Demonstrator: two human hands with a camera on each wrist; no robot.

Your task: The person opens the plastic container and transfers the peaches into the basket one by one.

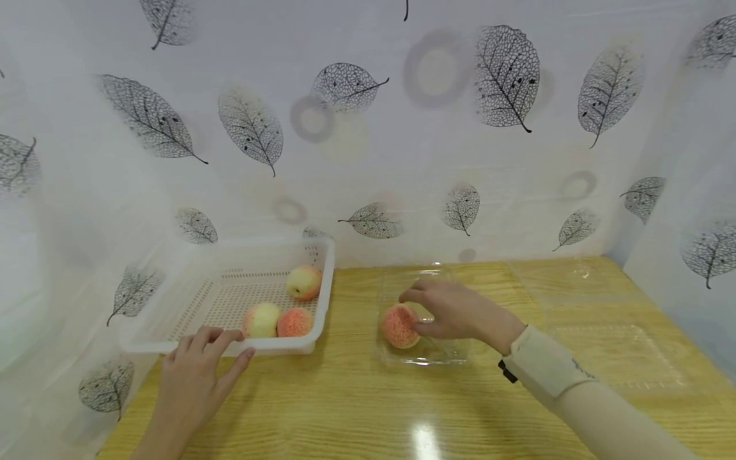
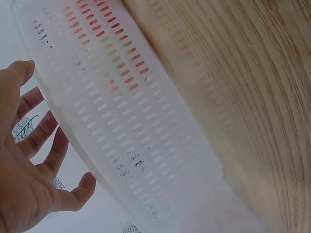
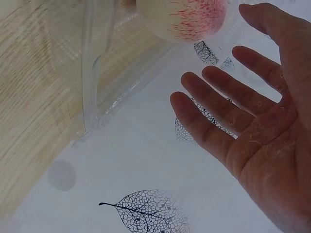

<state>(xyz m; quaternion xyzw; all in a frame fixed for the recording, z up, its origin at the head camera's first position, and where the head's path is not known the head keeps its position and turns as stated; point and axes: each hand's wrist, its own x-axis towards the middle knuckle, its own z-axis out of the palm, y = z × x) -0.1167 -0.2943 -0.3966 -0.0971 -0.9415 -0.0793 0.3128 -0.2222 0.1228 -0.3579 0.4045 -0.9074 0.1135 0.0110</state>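
Observation:
A red-speckled peach [image 1: 399, 327] sits in a clear plastic box [image 1: 422, 361] on the table. My right hand [image 1: 454, 310] is over the box beside this peach, thumb and index fingertips close to its top. In the right wrist view those fingers [image 3: 214, 116] are spread and slightly bent, with a gap between them and the peach [image 3: 189, 19]. My left hand [image 1: 192, 377] rests its relaxed fingers over the front rim of a white plastic basket [image 1: 276, 345]. Some left fingertips pass behind the rim in the left wrist view. Three pale yellow and red peaches [image 1: 303, 282] lie in the basket's right part.
More clear plastic packaging [image 1: 621, 351] lies on the right side of the wooden table [image 1: 345, 409]. A white leaf-printed sheet [image 1: 391, 147] stands behind the table and along both sides. The basket reaches close to the left side sheet.

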